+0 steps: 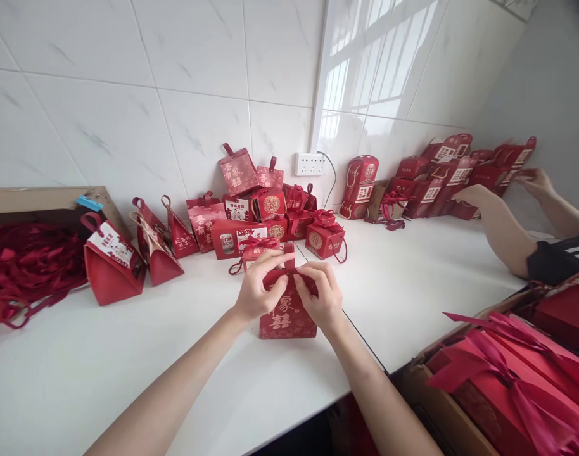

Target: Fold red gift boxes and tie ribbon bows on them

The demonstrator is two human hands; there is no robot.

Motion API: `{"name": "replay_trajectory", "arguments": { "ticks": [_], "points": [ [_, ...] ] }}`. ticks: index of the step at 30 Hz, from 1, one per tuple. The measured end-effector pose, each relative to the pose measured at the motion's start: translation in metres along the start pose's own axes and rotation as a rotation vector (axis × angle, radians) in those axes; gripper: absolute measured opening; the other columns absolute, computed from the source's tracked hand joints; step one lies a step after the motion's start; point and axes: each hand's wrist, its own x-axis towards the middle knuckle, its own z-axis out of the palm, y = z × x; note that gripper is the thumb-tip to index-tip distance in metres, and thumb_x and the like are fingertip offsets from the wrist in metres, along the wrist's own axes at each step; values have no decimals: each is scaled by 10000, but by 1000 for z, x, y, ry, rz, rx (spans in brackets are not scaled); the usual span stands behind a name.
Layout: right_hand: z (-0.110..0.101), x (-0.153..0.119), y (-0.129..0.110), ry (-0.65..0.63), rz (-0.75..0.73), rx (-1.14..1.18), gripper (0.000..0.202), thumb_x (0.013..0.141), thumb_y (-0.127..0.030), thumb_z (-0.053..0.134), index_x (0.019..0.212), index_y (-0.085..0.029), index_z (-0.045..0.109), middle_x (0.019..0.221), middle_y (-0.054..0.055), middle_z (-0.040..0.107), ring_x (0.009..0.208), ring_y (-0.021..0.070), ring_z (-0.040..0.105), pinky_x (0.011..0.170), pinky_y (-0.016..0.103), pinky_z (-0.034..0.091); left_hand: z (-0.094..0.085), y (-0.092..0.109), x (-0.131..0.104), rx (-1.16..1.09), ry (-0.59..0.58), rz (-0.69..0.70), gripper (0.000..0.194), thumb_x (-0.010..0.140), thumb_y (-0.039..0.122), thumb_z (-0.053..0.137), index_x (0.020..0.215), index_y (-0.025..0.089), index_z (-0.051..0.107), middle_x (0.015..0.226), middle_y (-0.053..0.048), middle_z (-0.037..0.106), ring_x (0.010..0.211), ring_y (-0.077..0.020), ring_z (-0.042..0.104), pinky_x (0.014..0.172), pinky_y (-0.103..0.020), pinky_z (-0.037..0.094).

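A red gift box [289, 320] with gold lettering stands upright on the white table, close in front of me. My left hand [261, 288] pinches its top edge on the left side, fingers behind and thumb in front. On the right side of the same edge, my right hand [322, 294] grips with thumb and fingers. Between both hands a red strap handle [289, 254] sticks up from the top. My fingers cover part of the lettering. Just behind stands a small red box with a ribbon bow [261, 246].
Red gift boxes [239, 171] are piled by the tiled wall near a power strip [310, 164]. Left are triangular boxes [113, 272] and a carton of ribbons [33, 253]. Another person's hands [479, 196] reach toward boxes at right. A carton [441, 405] holds bow-tied boxes.
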Motion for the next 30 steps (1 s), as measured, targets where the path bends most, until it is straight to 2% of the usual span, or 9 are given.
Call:
{"name": "replay_trajectory", "arguments": {
  "ticks": [12, 18, 21, 24, 30],
  "points": [
    [1, 1, -2, 11, 46, -2, 210, 888, -108, 523, 1042, -247, 550, 892, 42, 582, 805, 164, 616, 685, 309, 556, 2, 0, 0, 1, 4, -10, 316, 798, 145, 508, 1070, 191, 662, 981, -55, 636, 858, -164, 609, 750, -278, 532],
    [-6, 0, -4, 48, 122, 7, 290, 826, -100, 532, 1084, -233, 531, 1002, 88, 552, 962, 232, 586, 788, 426, 535, 3, 5, 0, -19, -9, 10, 313, 802, 130, 510, 1077, 176, 652, 964, -56, 632, 840, -150, 603, 757, -276, 529],
    [-5, -4, -3, 69, 225, 124, 356, 817, -112, 550, 1140, -242, 476, 997, 76, 569, 947, 222, 609, 820, 432, 529, 3, 6, 0, -34, -6, -5, 301, 807, 141, 514, 1073, 172, 652, 970, -60, 631, 887, -160, 605, 775, -279, 526],
    [-4, -6, -3, 22, 388, 333, 428, 821, -139, 561, 1206, -252, 413, 932, 40, 622, 829, 180, 647, 761, 368, 546, 4, 5, -1, -55, -6, -47, 292, 807, 158, 524, 1067, 180, 655, 991, -63, 633, 919, -172, 604, 785, -287, 525],
    [-7, -1, -7, -24, 619, 446, 314, 791, -181, 588, 1084, -237, 489, 826, 11, 670, 755, 159, 651, 686, 305, 537, 5, 5, 0, -108, -6, -92, 294, 794, 158, 532, 1060, 181, 656, 976, -53, 626, 831, -140, 593, 764, -270, 521]
  ]
}}
